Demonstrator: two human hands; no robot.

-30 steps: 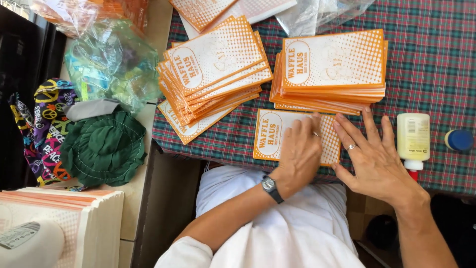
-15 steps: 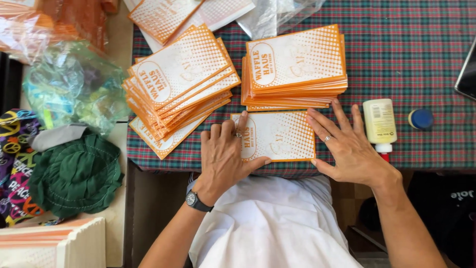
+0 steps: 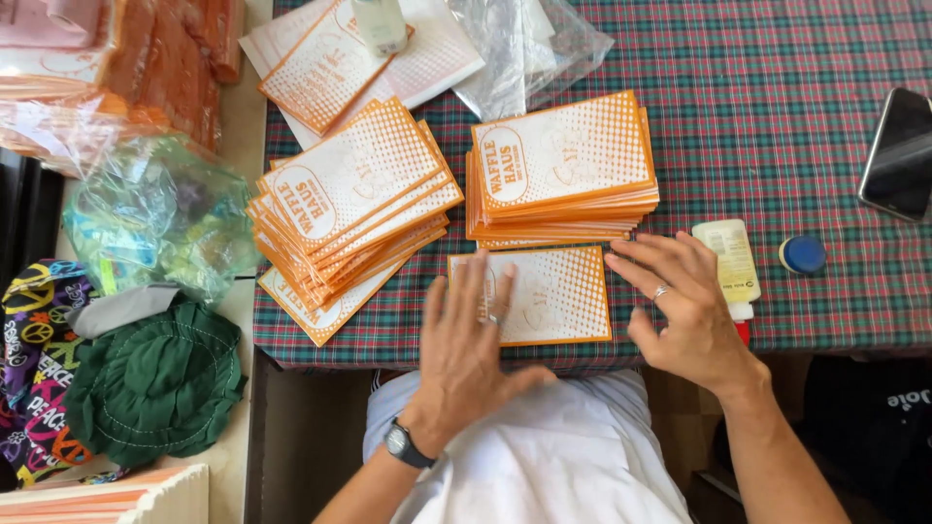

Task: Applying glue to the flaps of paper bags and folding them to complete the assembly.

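Low in the middle of the frame, a single orange-and-white paper bag (image 3: pixel 553 294) lies flat on the plaid-covered surface (image 3: pixel 796 126), close to its near edge. The left hand (image 3: pixel 466 349) lies palm down over the bag's left part, its fingers (image 3: pixel 473 291) spread and stretched flat across the paper, holding nothing; a dark wristwatch (image 3: pixel 400 443) sits on that wrist. The right hand (image 3: pixel 691 309) rests just right of the bag, fingers (image 3: pixel 641 274) fanned open with the tips at or near the bag's right edge, though whether they touch it cannot be told; a ring (image 3: pixel 660 290) shows on one finger. Directly above the bag, a neat stack of the same bags (image 3: pixel 561 170) stands squared up, and to its left a looser, fanned stack (image 3: pixel 351 212) leans across the surface at an angle. Farther up, at the top centre, a few more flat bags (image 3: pixel 320 68) lie beneath a small bottle (image 3: pixel 381 23), beside a crumpled clear plastic wrap (image 3: pixel 529 44). Just right of the right hand, a white glue bottle (image 3: pixel 728 262) lies on its side with its red tip toward the near edge, and a round blue cap (image 3: pixel 802 254) sits a little beyond it. A dark phone (image 3: pixel 898 153) lies at the right edge of the frame. At lower left, off the surface, are a green hat (image 3: pixel 155 383), a patterned cloth (image 3: pixel 34 378) and a clear bag of coloured things (image 3: pixel 155 223).
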